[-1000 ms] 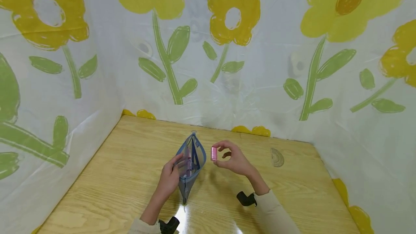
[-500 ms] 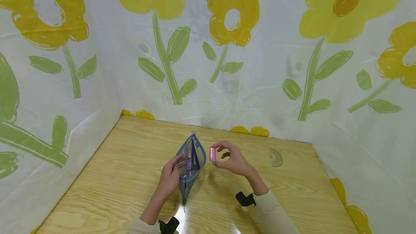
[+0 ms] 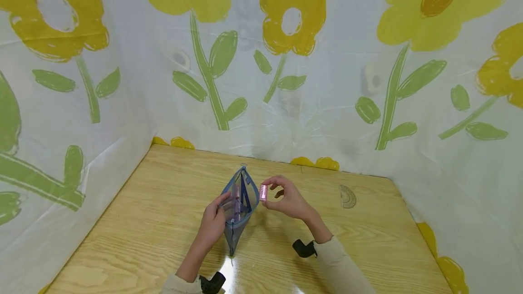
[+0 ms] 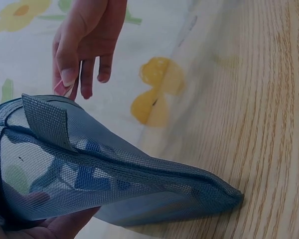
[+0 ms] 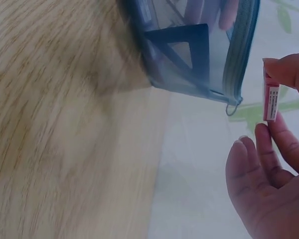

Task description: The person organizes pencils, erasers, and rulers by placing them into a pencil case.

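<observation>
My left hand (image 3: 214,223) grips the near left side of a blue mesh zip pouch (image 3: 234,237), which stands on its base with its mouth spread wide. Inside the pouch show a dark blue set square (image 5: 202,55) and some pinkish-purple item (image 3: 237,205). Between thumb and index finger, my right hand (image 3: 288,198) pinches a small pink rectangular block (image 5: 270,97) with a printed white label on its narrow side. This block is upright, right at the pouch's right rim in the head view. The other right fingers are loosely bent.
A clear protractor (image 3: 347,197) lies on the wooden table (image 3: 143,221) to the right of my right hand. White sheeting (image 3: 318,117) printed with yellow flowers walls the table at the back and both sides.
My right hand has moved a little left with the pink block, closer to the pouch's rim. My left hand and the pouch have stayed in place.
</observation>
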A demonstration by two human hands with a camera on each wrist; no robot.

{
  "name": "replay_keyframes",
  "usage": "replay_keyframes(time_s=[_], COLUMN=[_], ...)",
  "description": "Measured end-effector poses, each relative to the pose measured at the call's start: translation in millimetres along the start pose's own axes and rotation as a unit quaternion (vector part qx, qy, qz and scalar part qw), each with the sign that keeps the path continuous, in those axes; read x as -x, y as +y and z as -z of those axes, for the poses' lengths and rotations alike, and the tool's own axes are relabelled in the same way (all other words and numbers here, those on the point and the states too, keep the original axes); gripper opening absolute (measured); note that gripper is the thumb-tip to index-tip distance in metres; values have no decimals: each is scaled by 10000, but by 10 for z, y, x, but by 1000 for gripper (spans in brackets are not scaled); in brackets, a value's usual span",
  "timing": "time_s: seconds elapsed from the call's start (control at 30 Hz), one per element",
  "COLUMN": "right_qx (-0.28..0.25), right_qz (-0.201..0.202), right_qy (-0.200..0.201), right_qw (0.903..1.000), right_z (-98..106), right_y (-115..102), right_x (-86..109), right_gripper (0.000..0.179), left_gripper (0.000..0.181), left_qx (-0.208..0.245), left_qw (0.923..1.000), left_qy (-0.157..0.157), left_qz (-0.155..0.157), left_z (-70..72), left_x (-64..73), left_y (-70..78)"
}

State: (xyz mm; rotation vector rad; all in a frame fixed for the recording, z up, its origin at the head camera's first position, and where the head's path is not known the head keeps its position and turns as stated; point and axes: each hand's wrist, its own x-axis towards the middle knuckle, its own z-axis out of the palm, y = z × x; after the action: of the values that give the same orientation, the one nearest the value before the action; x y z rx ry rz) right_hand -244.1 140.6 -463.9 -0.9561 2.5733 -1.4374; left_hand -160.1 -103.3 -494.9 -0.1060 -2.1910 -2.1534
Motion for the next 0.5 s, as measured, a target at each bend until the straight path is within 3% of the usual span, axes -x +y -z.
replay_keyframes(time_s=[0.5], right_qx=[145], right_qz=[-205], right_qy=[-111], right_qw=[9996], right_z=[-120], right_y=[-81], right_x=[-26], right_gripper=[39], left_gripper=[52], left_qx=[-109], left_qw=[9998], left_qy=[34], left_qz=[146], left_z=[-7], left_x=[-18], left_y=[3])
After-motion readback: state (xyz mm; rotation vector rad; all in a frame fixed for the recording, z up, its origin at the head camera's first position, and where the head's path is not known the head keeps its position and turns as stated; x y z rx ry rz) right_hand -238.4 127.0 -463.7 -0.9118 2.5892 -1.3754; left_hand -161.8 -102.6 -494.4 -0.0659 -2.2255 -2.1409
